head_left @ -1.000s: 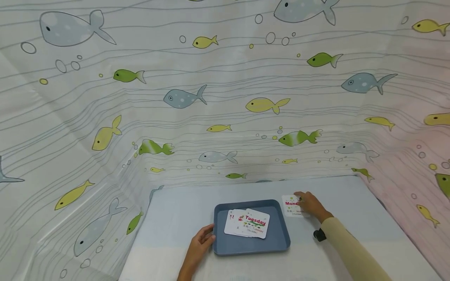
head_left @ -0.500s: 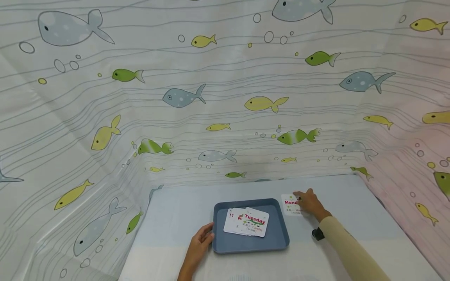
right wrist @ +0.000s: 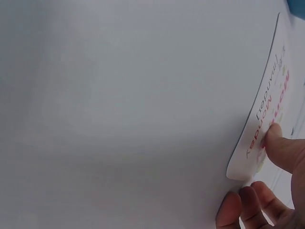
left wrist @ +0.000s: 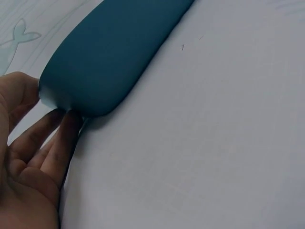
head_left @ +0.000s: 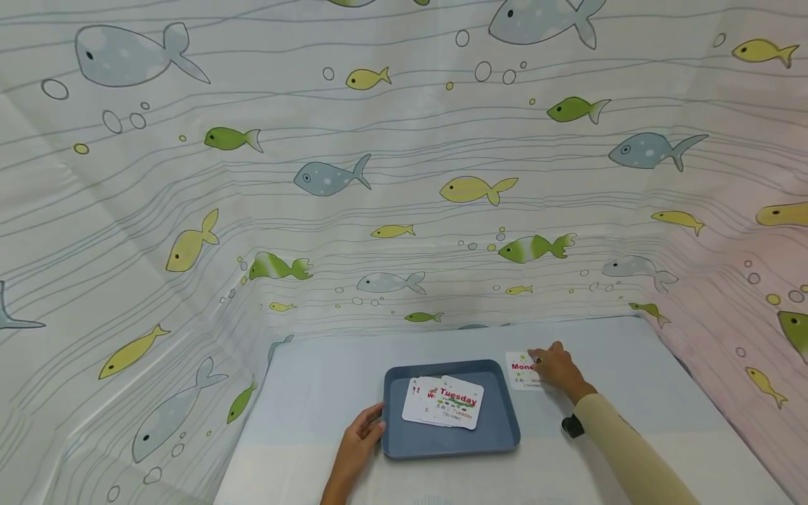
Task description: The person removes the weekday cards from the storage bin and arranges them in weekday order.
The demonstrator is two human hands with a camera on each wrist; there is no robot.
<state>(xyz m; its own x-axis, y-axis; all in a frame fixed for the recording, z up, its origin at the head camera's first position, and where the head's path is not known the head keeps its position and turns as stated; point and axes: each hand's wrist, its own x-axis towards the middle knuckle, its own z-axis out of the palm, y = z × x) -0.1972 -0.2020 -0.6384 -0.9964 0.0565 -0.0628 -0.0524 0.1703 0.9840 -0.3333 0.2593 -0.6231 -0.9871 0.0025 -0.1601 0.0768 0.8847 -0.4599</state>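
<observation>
My left hand (head_left: 356,445) holds the left side of a blue-grey tray (head_left: 451,445). In the left wrist view its fingertips meet the tray's outer wall (left wrist: 109,57) and lower edge. Inside the tray lies a fanned pile of white word cards, with a "Tuesday" card (head_left: 463,414) on top. Right of the tray, my right hand (head_left: 558,368) pinches the right end of a white "Monday" card (head_left: 522,379) beside the tray. Its thumb (right wrist: 283,148) lies over the printed face, while the other fingers (right wrist: 250,202) curl by the card's end. The hand hides part of the lettering.
A pale blue and white cloth (head_left: 315,379) covers the table. Behind and to both sides rises a fish-patterned curtain (head_left: 404,154). A small black device (head_left: 572,425) sits at the right wrist, by the beige sleeve (head_left: 625,442).
</observation>
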